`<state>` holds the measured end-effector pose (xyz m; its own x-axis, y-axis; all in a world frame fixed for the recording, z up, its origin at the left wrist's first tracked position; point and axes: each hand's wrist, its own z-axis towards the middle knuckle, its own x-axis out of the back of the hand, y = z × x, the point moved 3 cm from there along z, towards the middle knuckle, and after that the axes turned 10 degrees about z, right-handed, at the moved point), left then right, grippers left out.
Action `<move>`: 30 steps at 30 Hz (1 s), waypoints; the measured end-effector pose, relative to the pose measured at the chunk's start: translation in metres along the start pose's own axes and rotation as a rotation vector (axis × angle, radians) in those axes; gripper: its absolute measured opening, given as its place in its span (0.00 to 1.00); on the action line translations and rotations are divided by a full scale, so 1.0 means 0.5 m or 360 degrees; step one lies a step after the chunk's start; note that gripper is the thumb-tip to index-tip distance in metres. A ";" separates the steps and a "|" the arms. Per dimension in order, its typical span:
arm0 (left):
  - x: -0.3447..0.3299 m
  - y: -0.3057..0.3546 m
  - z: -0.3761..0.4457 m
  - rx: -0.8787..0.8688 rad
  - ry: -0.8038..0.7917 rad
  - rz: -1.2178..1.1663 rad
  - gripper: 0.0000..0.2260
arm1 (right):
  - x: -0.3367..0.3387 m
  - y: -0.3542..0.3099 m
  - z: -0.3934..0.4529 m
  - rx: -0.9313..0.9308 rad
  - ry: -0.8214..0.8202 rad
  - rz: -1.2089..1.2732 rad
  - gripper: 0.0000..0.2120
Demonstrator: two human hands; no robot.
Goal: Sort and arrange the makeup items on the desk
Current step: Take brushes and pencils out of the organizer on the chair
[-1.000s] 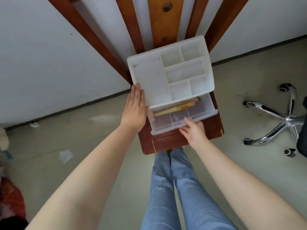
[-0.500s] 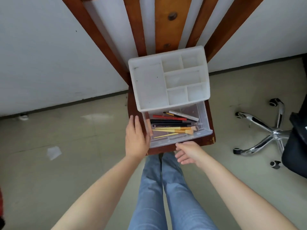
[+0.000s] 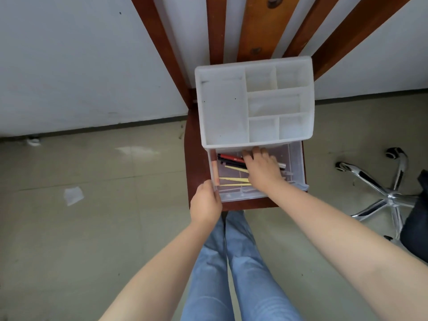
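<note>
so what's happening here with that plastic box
A person stands over a white organizer on a wooden chair seat. Its clear drawer is pulled out and holds pencils and brushes, among them a red pencil. The left hand grips the drawer's front left corner, while the right hand reaches in over the items. Whether it has hold of one cannot be told. The organizer's top compartments look empty.

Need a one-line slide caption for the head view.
Right hand reaches among pens and brushes in the open clear drawer of a white organizer; left hand grips the drawer's corner.
</note>
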<state>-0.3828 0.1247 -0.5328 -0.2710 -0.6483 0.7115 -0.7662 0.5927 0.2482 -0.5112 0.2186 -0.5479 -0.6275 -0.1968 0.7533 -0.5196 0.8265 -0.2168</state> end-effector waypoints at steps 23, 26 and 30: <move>0.057 0.050 0.008 -0.0222 0.0292 0.0414 0.20 | 0.002 0.112 -0.211 -0.0794 0.0334 0.1371 0.11; 0.042 0.099 0.002 -0.0730 0.0266 0.0585 0.19 | -0.046 0.121 -0.234 -0.0966 0.0288 0.1595 0.12; 0.003 0.137 0.039 -0.0268 -0.0115 0.0647 0.23 | -0.068 0.125 -0.216 -0.1038 0.0337 0.1738 0.12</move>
<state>-0.4471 0.1550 -0.5274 -0.5753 -0.3749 0.7269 -0.4852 0.8720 0.0657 -0.4596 0.3338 -0.5200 -0.4111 0.7781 0.4750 0.6172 0.6210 -0.4832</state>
